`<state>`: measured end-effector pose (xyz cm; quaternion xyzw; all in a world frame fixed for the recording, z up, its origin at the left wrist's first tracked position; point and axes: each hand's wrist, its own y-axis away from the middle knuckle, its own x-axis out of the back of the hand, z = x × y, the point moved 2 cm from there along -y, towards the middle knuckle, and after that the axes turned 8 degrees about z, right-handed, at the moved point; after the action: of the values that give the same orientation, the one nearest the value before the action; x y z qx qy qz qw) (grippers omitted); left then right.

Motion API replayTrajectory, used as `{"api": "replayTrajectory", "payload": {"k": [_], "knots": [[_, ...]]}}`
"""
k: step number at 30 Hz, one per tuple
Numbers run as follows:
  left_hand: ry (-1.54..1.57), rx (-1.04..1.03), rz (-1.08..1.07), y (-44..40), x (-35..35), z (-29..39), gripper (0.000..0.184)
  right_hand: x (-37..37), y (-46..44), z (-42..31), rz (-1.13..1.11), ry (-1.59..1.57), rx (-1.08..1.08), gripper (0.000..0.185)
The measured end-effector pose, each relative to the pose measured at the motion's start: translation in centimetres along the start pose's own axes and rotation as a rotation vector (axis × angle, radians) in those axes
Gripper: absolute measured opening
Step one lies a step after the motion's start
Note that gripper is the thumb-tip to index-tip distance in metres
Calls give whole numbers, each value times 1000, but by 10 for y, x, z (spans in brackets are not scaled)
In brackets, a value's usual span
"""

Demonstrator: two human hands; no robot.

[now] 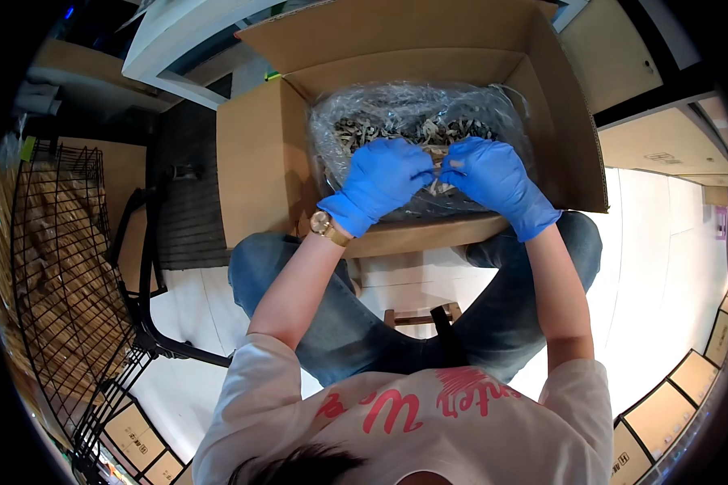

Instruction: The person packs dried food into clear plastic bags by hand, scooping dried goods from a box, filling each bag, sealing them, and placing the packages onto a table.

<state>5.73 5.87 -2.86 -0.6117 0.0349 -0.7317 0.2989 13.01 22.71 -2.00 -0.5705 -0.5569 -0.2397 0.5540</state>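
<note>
My left hand (387,176), in a blue glove with a gold watch above it, is closed in a pinch over the open cardboard box (263,166). My right hand (487,179), gloved in the same blue, is closed too, its fingertips nearly meeting the left ones. What the fingers hold is too small and covered to make out. Beneath both hands lies a clear plastic bag (404,95), spread open inside the box. Dried, curled strips (461,128), pale and dark grey, fill it. Some pale strips show between the hands.
The box stands between my knees on a white tiled floor (647,226). At left is a black wire basket (65,267) holding long tan stalks or packs, with a black cart frame (147,275) beside it. Cartons (663,412) line the lower right. A white frame (166,61) stands behind.
</note>
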Motion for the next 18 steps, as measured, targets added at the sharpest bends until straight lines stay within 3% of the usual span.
{"api": "replayTrajectory", "payload": {"k": [3, 4, 6, 10, 12, 18], "knots": [[213, 129, 172, -3, 22, -5, 20, 9, -2, -2, 5, -26, -7, 14], [209, 126, 169, -3, 29, -6, 20, 13, -4, -2, 1, -24, -53, 15], [146, 182, -39, 1, 36, -8, 19, 14, -6, -6, -8, -29, -92, 16], [97, 104, 21, 10, 24, -2, 16, 4, -8, -13, -38, 6, -24, 13], [0, 138, -72, 15, 19, 3, 13, -2, -6, -14, -57, -7, 11, 12], [100, 182, 23, 21, 43, -3, 14, 6, -14, -22, 6, -59, 24, 14]]}}
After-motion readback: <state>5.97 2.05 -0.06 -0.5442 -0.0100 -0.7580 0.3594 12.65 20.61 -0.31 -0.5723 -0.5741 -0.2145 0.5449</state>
